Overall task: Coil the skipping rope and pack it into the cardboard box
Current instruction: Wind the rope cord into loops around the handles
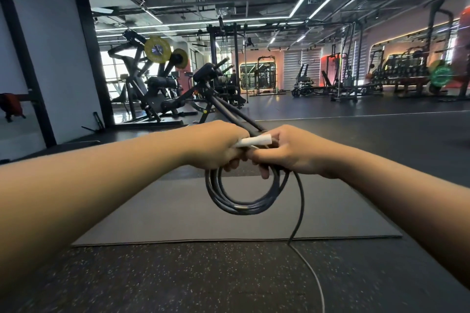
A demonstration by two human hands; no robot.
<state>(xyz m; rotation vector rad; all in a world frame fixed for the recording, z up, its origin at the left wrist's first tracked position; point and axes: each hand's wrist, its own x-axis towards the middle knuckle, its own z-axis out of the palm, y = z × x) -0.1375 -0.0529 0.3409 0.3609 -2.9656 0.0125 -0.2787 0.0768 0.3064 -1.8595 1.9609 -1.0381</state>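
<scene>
A dark skipping rope [244, 204] hangs in several round loops below my two hands, held out in front of me. My left hand [216, 146] is closed around the top of the coil. My right hand [292, 151] grips the coil beside it and touches a white handle [254, 140] that lies between both hands. From under my right hand a loose length of rope [300, 207] drops to the floor and trails toward me, turning pale near the bottom edge. No cardboard box is in view.
A grey exercise mat [162, 213] lies on the speckled rubber floor under the coil. A black weight machine [211, 101] stands just beyond my hands. Racks and plate-loaded machines line the far side of the gym.
</scene>
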